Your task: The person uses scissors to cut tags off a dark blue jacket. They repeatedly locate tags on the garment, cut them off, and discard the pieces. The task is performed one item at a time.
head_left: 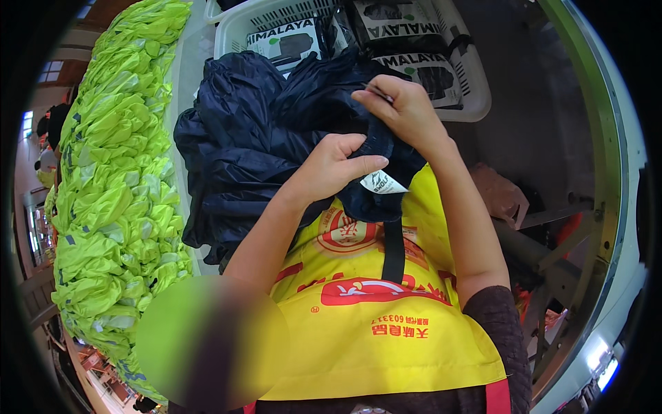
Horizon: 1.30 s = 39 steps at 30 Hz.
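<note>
Bunched dark navy shiny fabric [241,131] spreads in front of me, its near edge against my yellow apron [414,352]. My left hand [331,165] is closed on a gathered edge of this fabric, thumb on top. A white label [383,182] with dark print sticks out just below that thumb. Slightly above and to the right, my right hand [407,110] pinches a small, thin, dark metal tool [378,92], mostly hidden by the fingers; its kind does not show. The right hand is over the fabric, close to the left thumb.
Behind the fabric stands a white plastic basket [476,103] with several flat black-and-white packages [427,72]. A long heap of bright yellow-green fabric [117,172] lines the left side. A curved green-and-white edge [610,159] and metal bars [558,214] are at the right.
</note>
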### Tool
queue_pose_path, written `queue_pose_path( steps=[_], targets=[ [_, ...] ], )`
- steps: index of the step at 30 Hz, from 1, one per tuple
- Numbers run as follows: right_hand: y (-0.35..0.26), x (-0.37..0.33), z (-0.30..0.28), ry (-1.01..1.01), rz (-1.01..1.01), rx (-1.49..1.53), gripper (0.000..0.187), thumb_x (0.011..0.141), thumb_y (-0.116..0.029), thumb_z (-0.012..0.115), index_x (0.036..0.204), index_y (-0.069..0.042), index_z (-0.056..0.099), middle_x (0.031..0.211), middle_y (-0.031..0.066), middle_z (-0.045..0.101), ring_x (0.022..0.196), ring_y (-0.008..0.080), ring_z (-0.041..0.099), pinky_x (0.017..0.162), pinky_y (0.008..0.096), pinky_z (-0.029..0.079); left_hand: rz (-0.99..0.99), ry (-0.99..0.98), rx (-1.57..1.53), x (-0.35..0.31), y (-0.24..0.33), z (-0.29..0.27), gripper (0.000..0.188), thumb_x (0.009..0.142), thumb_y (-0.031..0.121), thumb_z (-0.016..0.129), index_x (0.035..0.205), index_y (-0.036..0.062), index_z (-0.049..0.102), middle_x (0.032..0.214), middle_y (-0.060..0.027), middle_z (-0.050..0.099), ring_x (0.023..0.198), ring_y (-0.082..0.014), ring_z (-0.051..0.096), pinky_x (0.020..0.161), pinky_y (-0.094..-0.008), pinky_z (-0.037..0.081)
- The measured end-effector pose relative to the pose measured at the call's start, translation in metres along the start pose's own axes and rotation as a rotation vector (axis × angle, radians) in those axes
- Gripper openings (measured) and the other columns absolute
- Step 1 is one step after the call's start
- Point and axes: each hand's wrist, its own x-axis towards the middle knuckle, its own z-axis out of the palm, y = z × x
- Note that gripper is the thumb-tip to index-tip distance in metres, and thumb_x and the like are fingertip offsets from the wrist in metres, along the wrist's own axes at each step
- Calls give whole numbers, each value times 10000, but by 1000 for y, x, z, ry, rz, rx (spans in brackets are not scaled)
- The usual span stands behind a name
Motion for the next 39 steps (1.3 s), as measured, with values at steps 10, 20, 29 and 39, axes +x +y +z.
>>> queue_pose_path(
  steps=[10, 20, 29, 39],
  targets=[
    [19, 17, 30, 49, -28, -41, 322, 785, -345, 660, 691, -52, 567, 667, 123, 579, 627, 337, 558, 529, 374, 438, 71, -24, -10, -7, -2, -7, 105, 857, 121, 614, 873, 18, 624, 734, 50, 560, 654, -19, 481, 584, -183, 387],
    [25, 9, 53, -367, 635, 934, 214, 851, -245, 612, 848, -31, 618, 724, -38, 546, 639, 44, 482, 567, 195, 396, 522, 386, 685, -1, 2, -8, 134, 709, 73, 699, 792, 14, 611, 1087, -91, 510, 1095, -286, 388, 931, -363, 290],
    [16, -3, 11, -7, 639, 1329, 218, 864, -171, 570, 1016, -17, 593, 859, 45, 628, 414, 0, 316, 364, 149, 231, 404, 294, 116, 12, -5, -11, 105, 794, 31, 648, 885, -20, 637, 769, -40, 535, 706, -107, 523, 618, -222, 399],
    [-16, -18, 12, -189, 403, 981, 274, 784, -120, 687, 1011, 28, 652, 1050, 120, 636, 901, 113, 596, 803, 248, 470, 464, 248, 92, 15, -7, -10, 124, 819, 37, 629, 925, -27, 615, 832, -29, 566, 748, -100, 529, 654, -228, 419]
  ],
)
